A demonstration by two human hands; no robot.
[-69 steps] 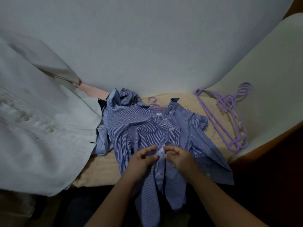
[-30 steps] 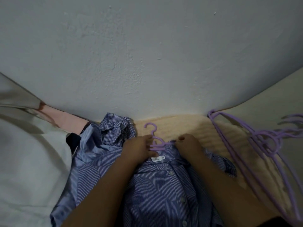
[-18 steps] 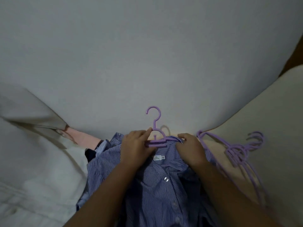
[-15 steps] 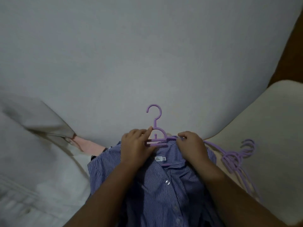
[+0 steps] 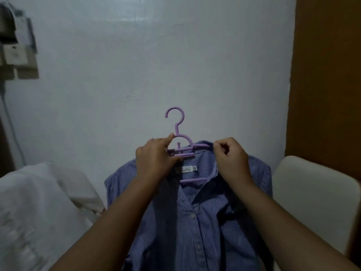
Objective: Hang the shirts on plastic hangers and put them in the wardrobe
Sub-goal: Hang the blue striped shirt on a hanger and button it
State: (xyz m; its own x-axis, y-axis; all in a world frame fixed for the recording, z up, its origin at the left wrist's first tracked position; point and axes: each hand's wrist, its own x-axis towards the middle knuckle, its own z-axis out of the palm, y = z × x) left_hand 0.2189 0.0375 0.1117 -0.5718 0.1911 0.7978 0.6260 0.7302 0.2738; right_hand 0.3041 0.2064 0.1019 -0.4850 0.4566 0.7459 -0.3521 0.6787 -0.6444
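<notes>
Head view: the striped shirt (image 5: 195, 222) hangs at centre on the purple hanger (image 5: 178, 145). At 11 o'clock of the collar, the left hand (image 5: 156, 159) grips the hanger's neck; at 1 o'clock, the right hand (image 5: 230, 157) pinches the collar. The cloth looks light and limp, the hanger stiff: best carried by the neck.

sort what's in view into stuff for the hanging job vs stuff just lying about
For the job:
- striped shirt
- purple hanger inside its collar
- left hand gripping the hanger
- right hand pinching the collar

Lying about:
- white cloth at left
- cream cushion at right
- wall fittings at upper left
- brown panel at right
</notes>
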